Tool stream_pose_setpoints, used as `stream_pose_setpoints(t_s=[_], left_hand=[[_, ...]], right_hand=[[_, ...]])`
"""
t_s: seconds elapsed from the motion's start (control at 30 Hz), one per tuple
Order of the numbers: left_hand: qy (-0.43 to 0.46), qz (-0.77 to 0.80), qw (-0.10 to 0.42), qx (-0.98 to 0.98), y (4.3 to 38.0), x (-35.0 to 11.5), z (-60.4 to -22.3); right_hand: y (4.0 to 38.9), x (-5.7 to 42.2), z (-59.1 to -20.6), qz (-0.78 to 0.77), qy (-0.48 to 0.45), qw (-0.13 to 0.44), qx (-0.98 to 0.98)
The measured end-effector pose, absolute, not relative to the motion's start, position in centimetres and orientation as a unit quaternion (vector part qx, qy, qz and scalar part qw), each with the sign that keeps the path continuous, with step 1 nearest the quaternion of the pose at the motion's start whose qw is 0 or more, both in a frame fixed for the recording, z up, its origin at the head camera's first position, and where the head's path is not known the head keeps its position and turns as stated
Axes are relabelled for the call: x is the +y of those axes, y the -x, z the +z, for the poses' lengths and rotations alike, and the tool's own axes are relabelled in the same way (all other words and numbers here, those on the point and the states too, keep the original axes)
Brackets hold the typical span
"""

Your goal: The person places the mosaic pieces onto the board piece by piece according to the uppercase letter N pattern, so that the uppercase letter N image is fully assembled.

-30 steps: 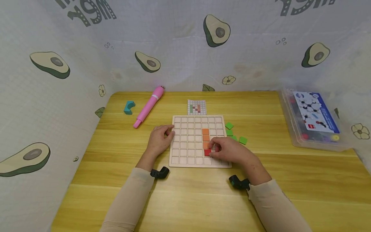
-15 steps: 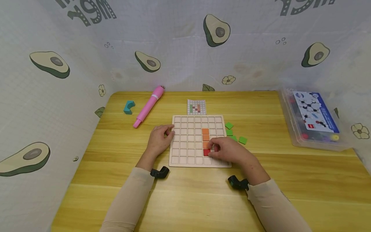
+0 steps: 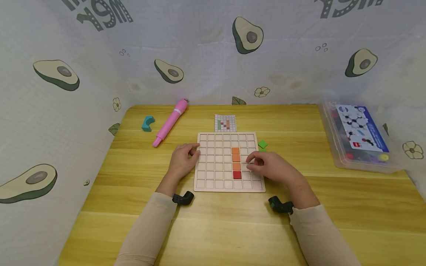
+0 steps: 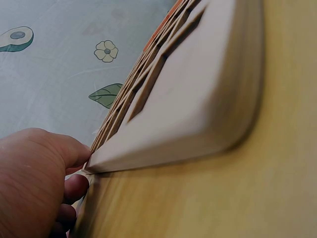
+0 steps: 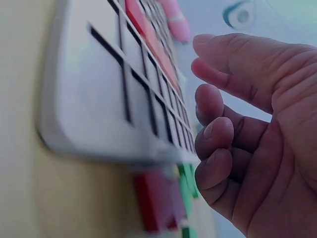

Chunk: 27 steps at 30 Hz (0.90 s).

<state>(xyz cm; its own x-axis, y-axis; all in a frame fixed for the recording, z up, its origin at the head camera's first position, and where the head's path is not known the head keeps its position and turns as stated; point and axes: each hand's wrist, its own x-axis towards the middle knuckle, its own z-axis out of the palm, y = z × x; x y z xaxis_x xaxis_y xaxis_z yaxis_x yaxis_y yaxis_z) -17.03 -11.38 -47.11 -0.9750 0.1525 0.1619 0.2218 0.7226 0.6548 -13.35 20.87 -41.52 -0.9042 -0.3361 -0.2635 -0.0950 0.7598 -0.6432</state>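
A pale wooden grid board (image 3: 215, 183) lies mid-table. Three orange tiles (image 3: 236, 158) run down one of its columns, with a red tile (image 3: 237, 175) directly below them. My left hand (image 3: 181, 160) rests against the board's left side, fingertips right at its edge; the left wrist view shows the thumb (image 4: 74, 151) there too. Over the board's right part hovers my right hand (image 3: 271, 166), fingers loosely bent and nothing between them. Green tiles (image 3: 262, 144) lie off the right edge, partly hidden by that hand. Red pieces (image 5: 156, 198) sit beside them in the right wrist view.
Behind the board lies a small printed grid card (image 3: 225, 123). A pink stick-like thing (image 3: 171, 122) and a teal arch block (image 3: 148, 123) are at the back left. At the back right stands a clear plastic box (image 3: 362, 136) with a labelled lid.
My right hand has let go of the red tile, now flat in its cell, and drawn back to the right and slightly up. My left hand has stayed put.
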Motion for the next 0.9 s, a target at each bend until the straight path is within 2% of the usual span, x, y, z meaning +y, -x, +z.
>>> stream_pose_setpoints(t_s=[0.4, 0.9], left_hand=[[0.097, -0.361, 0.046, -0.926, 17.0, -11.5, -47.2], [0.097, -0.361, 0.041, -0.927, 17.1, -11.4, -47.2]], right_hand=[[14.1, 25.2, -41.1, -0.328, 0.057, 0.144, 0.932], [14.2, 27.4, -41.8, -0.336, 0.059, 0.230, 0.911]])
